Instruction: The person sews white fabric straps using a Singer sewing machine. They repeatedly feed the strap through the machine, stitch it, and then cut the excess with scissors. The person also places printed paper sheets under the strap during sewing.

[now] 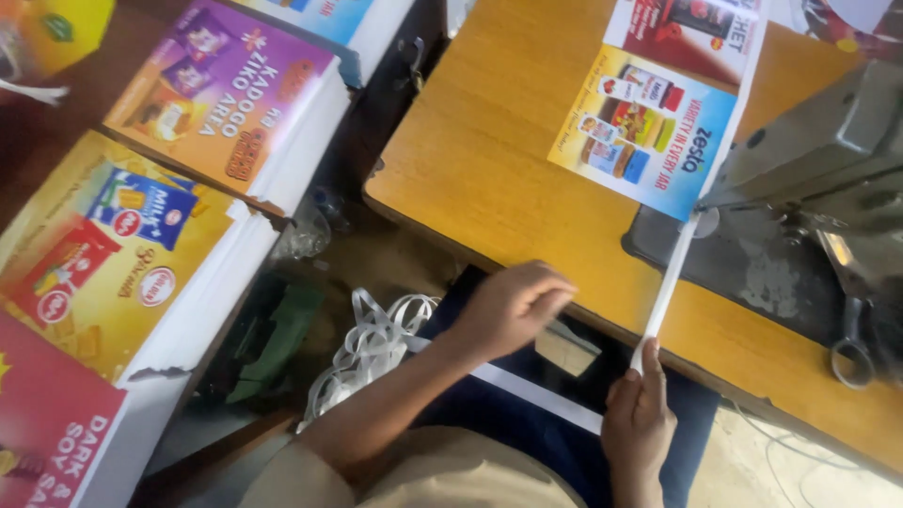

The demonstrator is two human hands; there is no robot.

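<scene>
White tape strip [666,287], one, pinched by the right hand [638,423]; left hand [513,306] loosely curled, apparently empty.

Several stacks of printed sheets lie to the left of a wooden table. At far left, a yellow stack [103,254] shows blue and red product pictures. Above it sits a purple and orange stack [226,89]. A red stack [47,428] fills the bottom left corner, and a light blue stack [329,14] touches the top edge. On the table lies a blue and yellow flyer [649,127] picturing jars, with a red flyer [682,28] above it.
</scene>
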